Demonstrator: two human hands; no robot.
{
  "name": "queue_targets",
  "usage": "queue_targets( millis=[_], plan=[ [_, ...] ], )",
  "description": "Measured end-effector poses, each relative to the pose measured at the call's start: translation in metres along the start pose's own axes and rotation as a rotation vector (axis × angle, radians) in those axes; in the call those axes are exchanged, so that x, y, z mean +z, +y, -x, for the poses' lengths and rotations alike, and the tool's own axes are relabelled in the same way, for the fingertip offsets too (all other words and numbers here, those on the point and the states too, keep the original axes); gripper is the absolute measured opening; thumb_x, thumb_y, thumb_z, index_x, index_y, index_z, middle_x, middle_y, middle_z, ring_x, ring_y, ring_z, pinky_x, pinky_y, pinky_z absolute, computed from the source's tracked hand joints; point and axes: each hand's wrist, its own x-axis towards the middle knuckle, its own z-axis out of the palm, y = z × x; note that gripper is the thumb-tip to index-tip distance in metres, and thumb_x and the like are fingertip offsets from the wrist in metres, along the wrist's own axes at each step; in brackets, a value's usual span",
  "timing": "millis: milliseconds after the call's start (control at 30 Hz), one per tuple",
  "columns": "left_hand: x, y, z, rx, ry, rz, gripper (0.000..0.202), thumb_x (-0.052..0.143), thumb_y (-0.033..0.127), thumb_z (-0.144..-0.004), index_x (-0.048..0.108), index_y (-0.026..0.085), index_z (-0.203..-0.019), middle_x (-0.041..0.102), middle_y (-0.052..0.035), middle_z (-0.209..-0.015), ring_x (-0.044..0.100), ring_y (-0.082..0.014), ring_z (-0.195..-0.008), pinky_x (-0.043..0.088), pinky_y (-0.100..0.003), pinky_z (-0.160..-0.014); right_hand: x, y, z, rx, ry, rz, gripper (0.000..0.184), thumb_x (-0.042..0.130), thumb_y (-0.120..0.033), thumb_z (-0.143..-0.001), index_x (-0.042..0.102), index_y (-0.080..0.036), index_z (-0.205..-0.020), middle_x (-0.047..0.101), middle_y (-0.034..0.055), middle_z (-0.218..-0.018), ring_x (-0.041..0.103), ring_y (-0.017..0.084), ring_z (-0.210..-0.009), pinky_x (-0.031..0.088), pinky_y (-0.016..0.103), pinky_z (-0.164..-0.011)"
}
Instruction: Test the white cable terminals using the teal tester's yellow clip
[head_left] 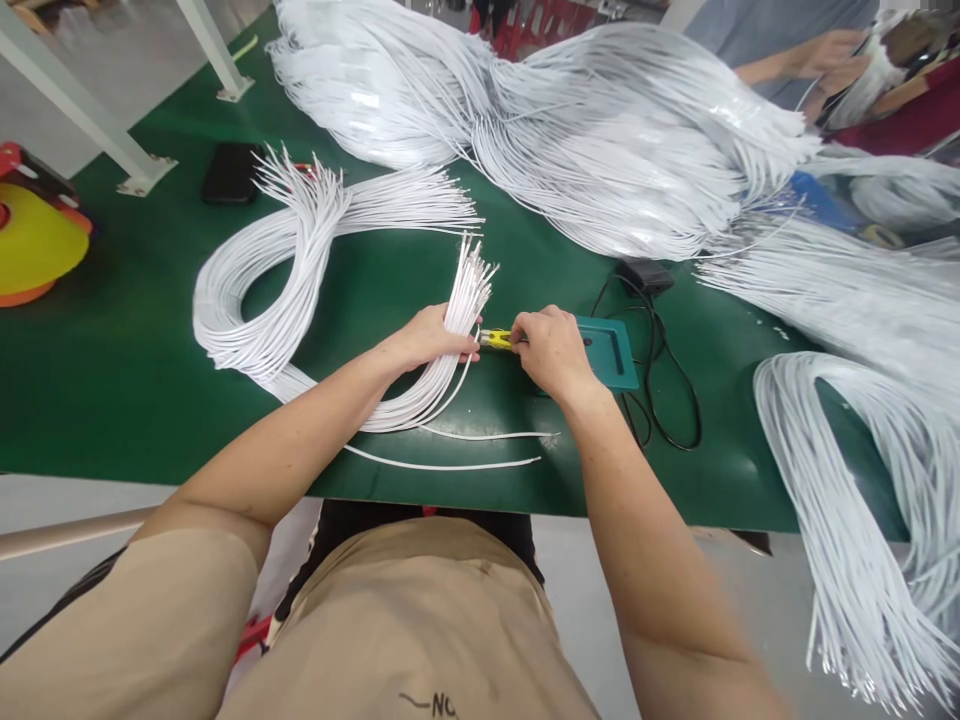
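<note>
My left hand [433,338] is closed around a bundle of thin white cables [466,290] whose cut ends fan out away from me on the green table [112,360]. My right hand [551,350] is closed on a small tool with a yellow handle [496,340], its tip held at the bundle just right of my left fingers. The right hand rests against a teal block-shaped fixture [611,350]. Two loose white cables [480,435] lie on the table near its front edge.
A looped coil of white cables [247,290] lies left, large heaps [600,140] at the back, more hanging over the right edge [862,480]. A black cord [667,400] runs from the fixture. A black phone [229,172], a yellow-orange object [34,245], another person's hands [825,55] back right.
</note>
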Motion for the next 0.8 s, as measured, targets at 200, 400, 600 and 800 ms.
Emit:
queue_targets(
  millis=[200,400,600,800],
  plan=[
    [0.001,-0.007,-0.007,0.005,0.044,-0.112,0.049,0.077,0.013,-0.058,0.062,0.012,-0.105,0.071,-0.0047,-0.072,0.071,-0.0222,-0.066,0.057,-0.035,-0.068,0.002,0.001,-0.002,0.031,0.029,0.000,0.018,0.051,-0.007,-0.075,0.065,-0.018,-0.078,0.064,0.0090,-0.073,0.051,0.025,-0.084,0.032,0.035,-0.078],
    [0.003,-0.010,-0.009,0.023,0.028,-0.142,0.048,0.078,0.013,-0.057,0.063,0.011,-0.102,0.071,-0.0031,-0.065,0.070,-0.0203,-0.062,0.055,-0.032,-0.065,0.000,0.000,0.001,0.023,0.018,0.015,0.015,0.052,-0.013,-0.081,0.066,-0.018,-0.083,0.065,0.0083,-0.077,0.054,0.025,-0.088,0.033,0.041,-0.095],
    [0.001,-0.010,-0.010,-0.003,-0.001,-0.095,0.049,0.078,0.014,-0.058,0.063,0.011,-0.104,0.072,-0.0051,-0.071,0.073,-0.0235,-0.070,0.057,-0.038,-0.073,0.011,0.009,0.020,0.283,0.291,0.124,0.035,0.046,-0.025,-0.093,0.058,-0.012,-0.123,0.054,0.0191,-0.137,0.039,0.036,-0.131,0.011,0.066,-0.110],
    [-0.003,-0.001,-0.002,-0.030,0.013,-0.070,0.050,0.079,0.014,-0.059,0.062,0.011,-0.106,0.072,-0.0065,-0.078,0.073,-0.0234,-0.073,0.057,-0.039,-0.076,0.019,0.014,0.022,0.271,0.349,0.119,0.039,0.042,-0.026,-0.095,0.055,-0.012,-0.129,0.053,0.0193,-0.138,0.041,0.036,-0.131,0.018,0.065,-0.109]
  ],
)
